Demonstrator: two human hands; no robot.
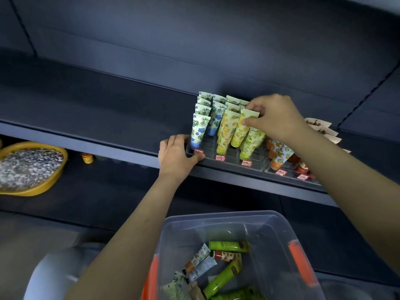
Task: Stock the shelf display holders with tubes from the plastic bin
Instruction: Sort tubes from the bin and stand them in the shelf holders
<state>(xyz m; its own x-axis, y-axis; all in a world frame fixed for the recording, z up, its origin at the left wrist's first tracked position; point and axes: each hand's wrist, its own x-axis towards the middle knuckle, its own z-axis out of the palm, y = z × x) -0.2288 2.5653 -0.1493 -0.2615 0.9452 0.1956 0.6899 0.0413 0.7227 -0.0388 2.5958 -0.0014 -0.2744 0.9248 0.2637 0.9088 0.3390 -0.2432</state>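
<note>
Shelf left of tube holder open; tubes crowd holder.

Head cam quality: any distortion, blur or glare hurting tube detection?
Head view: fisheye bows the shelf edge; light is dim and bluish, yet tubes in the display holder read sharp; the right hand pinching a yellow tube shows no motion blur; the plastic bin walls are hazy with faint glare.

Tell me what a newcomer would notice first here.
Bright floral tubes stand in rows in the clear display holder on the dark shelf. There the right grip pinches the top of a yellow tube, and the left grip holds the holder's front corner. Below, the plastic bin holds loose tubes; a yellow basin sits far left.
</note>
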